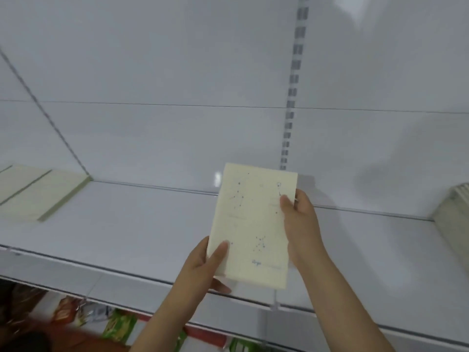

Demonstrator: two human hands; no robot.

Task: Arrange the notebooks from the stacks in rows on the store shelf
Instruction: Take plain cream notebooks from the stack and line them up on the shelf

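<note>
Head view: one cream notebook [251,224], flat rectangle, matte cover with faint blue constellation dots, held above white glossy shelf [127,237]. Left hand [205,265] grips lower left corner, thumb on cover; right hand [302,219] pinches right edge. Two cream notebooks [38,191] lie flat far left on shelf; ribbed pale stack [454,204] at right edge.

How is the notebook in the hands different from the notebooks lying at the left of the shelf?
The held notebook is in the air above the shelf, gripped by the left hand and right hand; the left notebooks lie flat, untouched. Its cover shows blue star drawings; theirs look plain here. All share a pale cream colour.
</note>
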